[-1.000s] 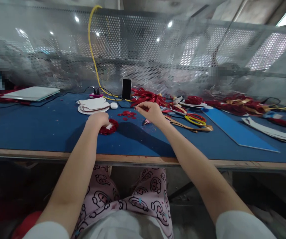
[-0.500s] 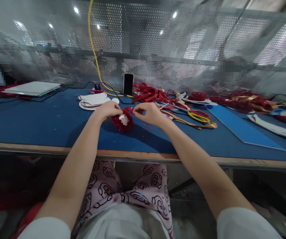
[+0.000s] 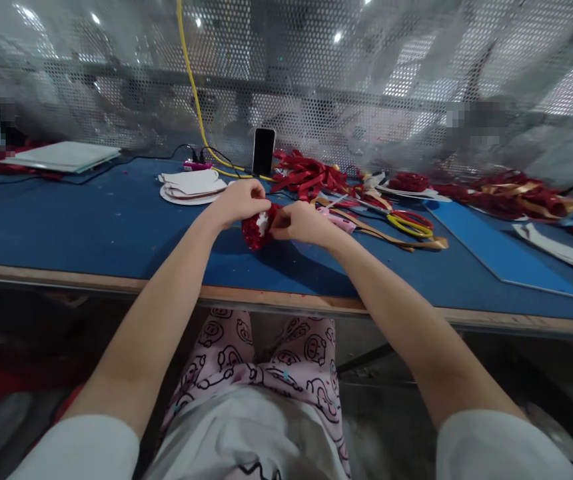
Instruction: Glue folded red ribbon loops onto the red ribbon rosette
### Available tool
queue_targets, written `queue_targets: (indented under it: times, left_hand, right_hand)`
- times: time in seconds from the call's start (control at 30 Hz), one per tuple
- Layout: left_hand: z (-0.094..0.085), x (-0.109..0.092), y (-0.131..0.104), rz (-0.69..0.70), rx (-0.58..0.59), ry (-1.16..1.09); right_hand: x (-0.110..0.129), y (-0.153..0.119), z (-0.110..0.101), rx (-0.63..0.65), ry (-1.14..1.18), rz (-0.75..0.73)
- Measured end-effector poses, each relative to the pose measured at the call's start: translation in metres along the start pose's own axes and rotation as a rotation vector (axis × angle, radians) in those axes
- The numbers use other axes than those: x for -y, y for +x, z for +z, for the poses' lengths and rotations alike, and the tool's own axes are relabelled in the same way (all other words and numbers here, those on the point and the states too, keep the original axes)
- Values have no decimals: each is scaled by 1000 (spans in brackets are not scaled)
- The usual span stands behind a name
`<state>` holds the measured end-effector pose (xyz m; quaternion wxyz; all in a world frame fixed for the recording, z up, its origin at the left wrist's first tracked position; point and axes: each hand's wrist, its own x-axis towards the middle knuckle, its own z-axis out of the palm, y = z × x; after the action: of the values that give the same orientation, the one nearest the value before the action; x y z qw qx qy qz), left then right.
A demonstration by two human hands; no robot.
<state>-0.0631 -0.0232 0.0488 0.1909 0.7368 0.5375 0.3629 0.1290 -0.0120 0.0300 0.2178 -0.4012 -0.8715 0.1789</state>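
Observation:
A round, ruffled red ribbon rosette [image 3: 252,235] with a white centre is held just above the blue table [image 3: 91,227]. My left hand [image 3: 242,200] grips its upper left edge, fingers closed. On the right side my right hand [image 3: 296,223] pinches the rosette's rim; the exact bit of ribbon between its fingertips is hidden. A pink tool, probably a glue gun [image 3: 337,220], lies just right of my right hand. Beyond it are scissors with red and yellow handles [image 3: 411,224] and gold ribbon strips [image 3: 386,239].
Behind the hands stand a phone [image 3: 264,152] and a heap of red ribbon [image 3: 311,175]. White cut pieces [image 3: 191,185] are stacked at left, with white boards [image 3: 64,157] farther off. A blue sheet [image 3: 501,250] lies at right. A yellow cable [image 3: 189,80] hangs before the perforated screen.
The rosette has turned more on its side. My right hand has come in from a strand at its top to its right rim. The camera view has shifted slightly.

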Motion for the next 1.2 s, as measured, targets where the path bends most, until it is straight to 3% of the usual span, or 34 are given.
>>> queue_targets:
  times: [0.73,0.97,1.2]
  left_hand:
    - [4,-2,1,11,36,-69]
    - [4,-1,0,29,28,-68]
    - [3,0,1,38,31,-58]
  right_hand:
    - [3,2,17,-52,-146,-110]
    - [-1,0,4,62,-123,-192]
    - [0,-2,-4,47,30,-180]
